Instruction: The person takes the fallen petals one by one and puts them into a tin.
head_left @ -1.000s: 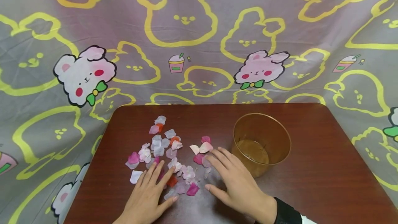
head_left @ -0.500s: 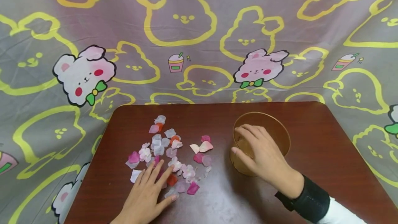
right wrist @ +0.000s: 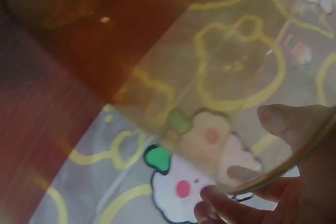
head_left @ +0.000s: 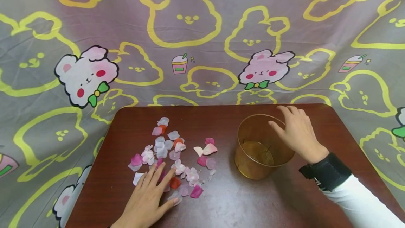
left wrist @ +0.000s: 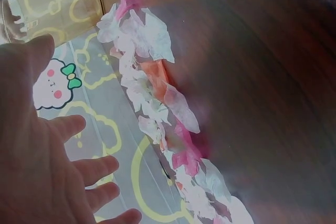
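Note:
A see-through amber bucket (head_left: 253, 171) with a thin rim stands on the right of the table, a few thin dark stems (head_left: 268, 149) inside it. My right hand (head_left: 299, 129) is at its far right rim, thumb over the opening and fingers outside. In the right wrist view the thumb (right wrist: 283, 121) and fingers (right wrist: 236, 208) lie on either side of the rim with a gap between them. Over the near edge of the scattered petals (head_left: 160, 147) my left hand (head_left: 148, 189) is spread, fingers extended and holding nothing.
The petals are white, pink, magenta and orange, with some small pale blossoms (head_left: 191, 174) among them. A smaller group of petals (head_left: 209, 149) lies between the main spread and the bucket. Behind the brown table (head_left: 221, 207) hangs a cartoon-printed cloth (head_left: 202, 55).
My right hand has moved right from beside the petals, passing over the bucket to its far right rim. My left hand has hardly moved. The petals and bucket have stayed in place.

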### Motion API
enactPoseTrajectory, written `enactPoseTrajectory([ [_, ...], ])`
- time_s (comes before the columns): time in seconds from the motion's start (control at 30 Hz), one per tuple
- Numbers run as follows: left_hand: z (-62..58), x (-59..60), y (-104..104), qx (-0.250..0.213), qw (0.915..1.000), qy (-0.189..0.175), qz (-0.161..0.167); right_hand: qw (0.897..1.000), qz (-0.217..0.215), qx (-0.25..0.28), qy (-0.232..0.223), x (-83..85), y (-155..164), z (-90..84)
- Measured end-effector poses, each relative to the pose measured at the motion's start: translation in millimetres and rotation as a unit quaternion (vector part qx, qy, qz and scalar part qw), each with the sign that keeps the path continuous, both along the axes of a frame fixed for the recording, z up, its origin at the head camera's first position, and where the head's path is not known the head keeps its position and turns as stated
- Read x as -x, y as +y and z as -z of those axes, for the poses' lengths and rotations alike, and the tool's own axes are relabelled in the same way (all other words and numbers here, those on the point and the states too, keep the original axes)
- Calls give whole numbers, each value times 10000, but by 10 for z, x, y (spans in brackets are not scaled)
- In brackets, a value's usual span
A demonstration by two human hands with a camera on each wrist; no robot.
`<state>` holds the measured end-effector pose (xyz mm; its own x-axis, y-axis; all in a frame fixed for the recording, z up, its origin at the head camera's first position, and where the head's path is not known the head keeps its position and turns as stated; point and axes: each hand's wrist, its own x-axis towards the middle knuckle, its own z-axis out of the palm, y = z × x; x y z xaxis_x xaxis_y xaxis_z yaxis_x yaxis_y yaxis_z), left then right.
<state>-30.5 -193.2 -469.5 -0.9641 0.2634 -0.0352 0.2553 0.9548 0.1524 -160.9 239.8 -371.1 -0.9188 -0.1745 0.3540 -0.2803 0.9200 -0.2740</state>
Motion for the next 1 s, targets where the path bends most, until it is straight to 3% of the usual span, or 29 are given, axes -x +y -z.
enactPoseTrajectory([
  [0.2,-9,-1,-13,-64,9997,-200,-85,9975,0,-75,-702,118,72,85],
  [0.4,10,-10,-25,-65,10000,-21,-37,9944,29,-145,-1046,141,88,179],
  [0.77,27,-33,-110,-298,9990,300,-172,9946,185,-249,-993,132,60,242],
  [1.0,0,-27,-257,-293,9983,67,-503,9943,232,-302,-995,131,49,253],
])
